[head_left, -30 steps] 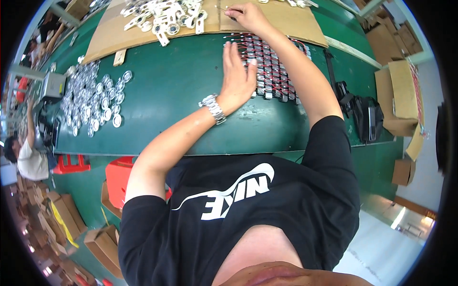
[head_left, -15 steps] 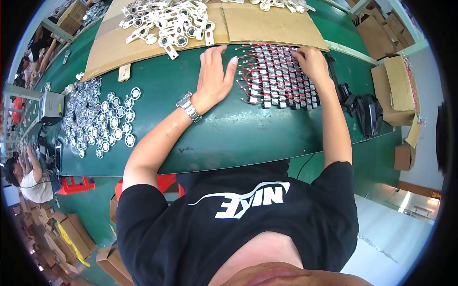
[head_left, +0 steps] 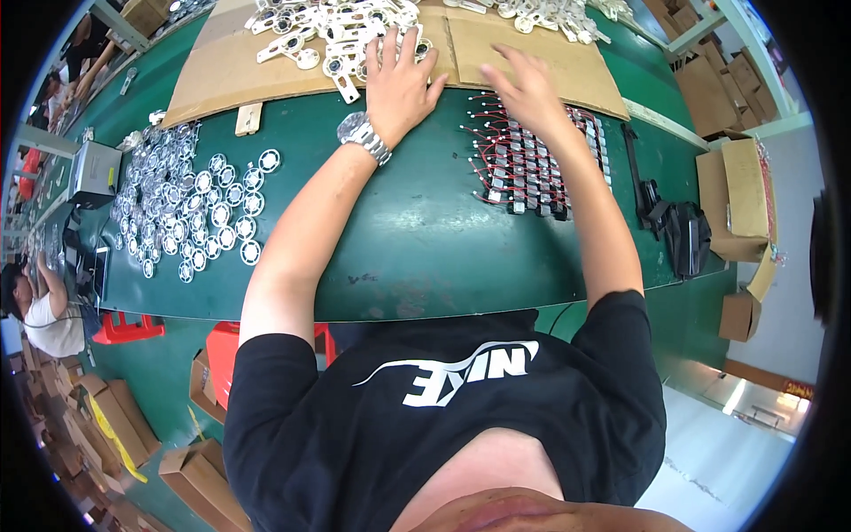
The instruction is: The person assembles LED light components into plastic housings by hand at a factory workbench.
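From over the green table (head_left: 417,239), the left hand (head_left: 399,93) was moved to the upper middle of the frame, where its spread fingers were brought over the lower edge of the white parts (head_left: 341,44). The right hand (head_left: 532,96) was shifted left from the upper right corner of the wired blocks (head_left: 532,182) toward the cardboard sheet (head_left: 576,75), and its curled fingers were opened out.

Cardboard boxes (head_left: 211,489) and red seats (head_left: 221,356) stand on green floor (head_left: 168,377).

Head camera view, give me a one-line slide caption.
At a green table, the left hand reaches a pile of white parts, right hand near rows of red-wired components.
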The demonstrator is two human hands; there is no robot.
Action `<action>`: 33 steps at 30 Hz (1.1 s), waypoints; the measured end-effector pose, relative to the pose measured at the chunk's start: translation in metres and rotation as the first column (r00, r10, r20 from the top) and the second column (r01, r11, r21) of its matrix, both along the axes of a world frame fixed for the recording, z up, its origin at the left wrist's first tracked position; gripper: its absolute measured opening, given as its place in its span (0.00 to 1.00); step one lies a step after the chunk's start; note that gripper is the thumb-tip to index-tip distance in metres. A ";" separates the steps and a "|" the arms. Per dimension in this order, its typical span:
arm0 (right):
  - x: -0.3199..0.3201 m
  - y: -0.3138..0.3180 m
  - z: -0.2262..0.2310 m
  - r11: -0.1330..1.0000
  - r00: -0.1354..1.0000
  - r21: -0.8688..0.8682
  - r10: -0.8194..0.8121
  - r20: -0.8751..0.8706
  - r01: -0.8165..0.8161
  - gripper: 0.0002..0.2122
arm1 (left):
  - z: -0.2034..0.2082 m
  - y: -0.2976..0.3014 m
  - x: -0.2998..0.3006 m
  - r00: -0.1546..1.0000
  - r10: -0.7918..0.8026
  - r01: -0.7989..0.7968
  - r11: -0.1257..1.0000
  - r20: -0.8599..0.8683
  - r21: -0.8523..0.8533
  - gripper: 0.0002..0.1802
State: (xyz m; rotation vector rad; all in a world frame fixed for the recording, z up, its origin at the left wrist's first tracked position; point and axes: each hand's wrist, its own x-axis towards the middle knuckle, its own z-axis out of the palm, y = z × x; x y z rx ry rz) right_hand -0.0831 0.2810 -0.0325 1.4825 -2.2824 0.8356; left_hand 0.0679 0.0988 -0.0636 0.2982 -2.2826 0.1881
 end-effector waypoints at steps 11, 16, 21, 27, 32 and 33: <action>-0.011 -0.089 -0.055 0.945 0.977 0.301 -0.174 0.124 0.130 0.30 | 0.002 -0.117 0.018 0.971 0.237 -0.230 0.963 0.032 -0.139 0.13; -0.012 -0.089 -0.057 0.953 0.983 0.274 -0.158 0.095 0.127 0.32 | 0.018 -0.156 0.003 0.996 0.082 -0.074 0.983 0.041 -0.171 0.09; -0.010 -0.092 -0.055 0.948 0.984 0.297 -0.149 0.096 0.114 0.36 | 0.045 -0.200 -0.002 0.994 0.051 -0.026 0.973 0.102 -0.228 0.11; -0.007 -0.092 -0.049 0.946 0.980 0.316 -0.131 0.149 0.079 0.39 | 0.075 -0.233 0.015 0.955 0.211 -0.237 0.965 0.209 0.110 0.13; -0.011 -0.085 -0.051 0.946 0.982 0.316 -0.126 0.139 0.077 0.39 | 0.079 -0.192 0.044 0.861 -0.215 0.123 0.968 0.460 0.220 0.16; -0.013 -0.081 -0.052 0.945 0.981 0.315 -0.136 0.140 0.086 0.39 | 0.076 -0.170 0.057 0.818 -0.229 0.143 0.970 0.528 0.199 0.19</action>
